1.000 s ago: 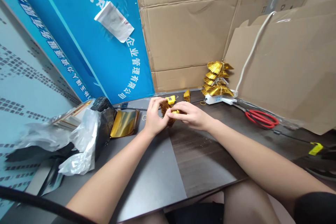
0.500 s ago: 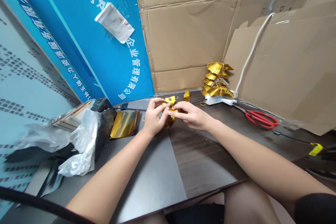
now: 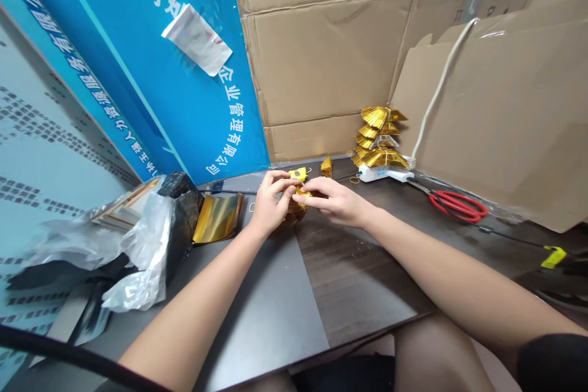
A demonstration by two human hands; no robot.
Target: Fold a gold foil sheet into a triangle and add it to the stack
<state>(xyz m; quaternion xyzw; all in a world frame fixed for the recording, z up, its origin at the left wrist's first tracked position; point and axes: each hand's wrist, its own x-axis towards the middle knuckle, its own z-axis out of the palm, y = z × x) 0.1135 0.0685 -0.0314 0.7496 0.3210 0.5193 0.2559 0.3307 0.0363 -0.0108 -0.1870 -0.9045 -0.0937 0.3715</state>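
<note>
Left hand (image 3: 271,205), right hand (image 3: 339,203), both pinching pleated gold foil (image 3: 298,212); uneven pressure could crush those folds! Foil stack (image 3: 377,138), two o'clock.

Dark sleeve (image 3: 554,362) ending near a bare right forearm (image 3: 441,263).

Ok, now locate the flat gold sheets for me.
In the head view, the flat gold sheets lie left of centre on the table, between the plastic bag and the left hand.
</note>
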